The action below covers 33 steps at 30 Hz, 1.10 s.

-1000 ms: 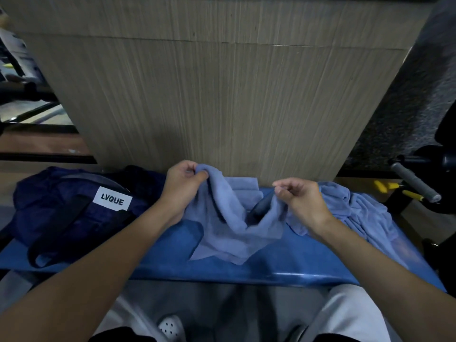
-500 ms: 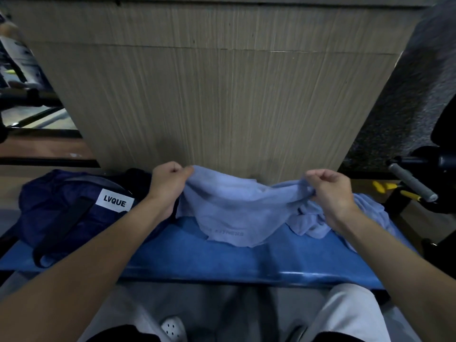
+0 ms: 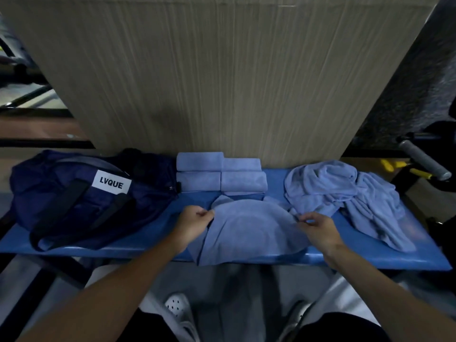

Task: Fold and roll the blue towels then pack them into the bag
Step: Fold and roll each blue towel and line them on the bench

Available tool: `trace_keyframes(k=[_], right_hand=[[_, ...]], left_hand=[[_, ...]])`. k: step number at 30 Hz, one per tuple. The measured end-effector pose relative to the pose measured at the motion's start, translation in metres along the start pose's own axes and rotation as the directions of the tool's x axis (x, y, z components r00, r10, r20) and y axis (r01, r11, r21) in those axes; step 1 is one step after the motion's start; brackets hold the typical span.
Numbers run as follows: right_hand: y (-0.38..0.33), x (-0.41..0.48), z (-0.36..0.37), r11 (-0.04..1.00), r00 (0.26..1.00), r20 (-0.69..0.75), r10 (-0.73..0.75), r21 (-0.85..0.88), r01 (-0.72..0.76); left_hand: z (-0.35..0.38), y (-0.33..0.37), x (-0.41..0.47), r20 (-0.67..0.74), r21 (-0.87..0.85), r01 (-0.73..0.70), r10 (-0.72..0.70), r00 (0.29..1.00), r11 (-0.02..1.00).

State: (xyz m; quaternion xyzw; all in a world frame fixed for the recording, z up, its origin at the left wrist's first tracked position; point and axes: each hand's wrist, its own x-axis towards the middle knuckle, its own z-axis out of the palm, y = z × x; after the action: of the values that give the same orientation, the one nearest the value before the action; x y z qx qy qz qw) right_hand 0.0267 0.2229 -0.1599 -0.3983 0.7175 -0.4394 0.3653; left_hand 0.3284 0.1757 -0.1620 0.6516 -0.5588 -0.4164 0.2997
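Spread flat on the near middle of the blue counter (image 3: 148, 234): one blue towel (image 3: 249, 233), its near edge hanging slightly over. Pinched at the left side by the curled fingers (image 3: 206, 214) of the left hand (image 3: 195, 224), and at the right side by the fingers (image 3: 304, 218) of the right hand (image 3: 318, 230). Farther back, against the wall panel (image 3: 222, 82), rolled towels (image 3: 222, 174) in two rows. Just beside them on the left, the dark blue bag (image 3: 74, 201). On the right, a crumpled towel heap (image 3: 345, 193).
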Motion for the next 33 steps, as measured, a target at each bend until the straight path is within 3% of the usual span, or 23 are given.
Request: trace_keyframes(k=[6, 9, 18, 28, 33], right_hand=[[0.008, 0.013, -0.003, 0.992, 1.0, -0.004, -0.012, -0.123, 0.011], [0.007, 0.017, -0.004, 0.99, 0.999, -0.014, -0.048, -0.136, 0.045], [-0.069, 0.02, -0.028, 0.98, 0.99, -0.019, -0.143, 0.135, 0.144], [-0.189, -0.005, -0.064, 0.872, 0.896, -0.177, -0.406, 0.218, 0.438], [-0.206, -0.011, -0.077, 0.863, 0.873, -0.165, -0.459, 0.15, 0.482]], left_hand=[[0.024, 0.001, 0.012, -0.057, 0.094, -0.035, 0.04, 0.998, 0.995], [0.025, 0.005, 0.015, -0.085, 0.027, -0.055, 0.057, 0.995, 0.998], [-0.044, 0.08, 0.019, -0.289, -0.168, -0.277, 0.222, 0.931, 0.946], [-0.115, 0.179, -0.023, -0.403, -0.204, -0.499, 0.392, 0.827, 0.843], [-0.122, 0.19, -0.039, -0.412, -0.244, -0.537, 0.415, 0.811, 0.807]])
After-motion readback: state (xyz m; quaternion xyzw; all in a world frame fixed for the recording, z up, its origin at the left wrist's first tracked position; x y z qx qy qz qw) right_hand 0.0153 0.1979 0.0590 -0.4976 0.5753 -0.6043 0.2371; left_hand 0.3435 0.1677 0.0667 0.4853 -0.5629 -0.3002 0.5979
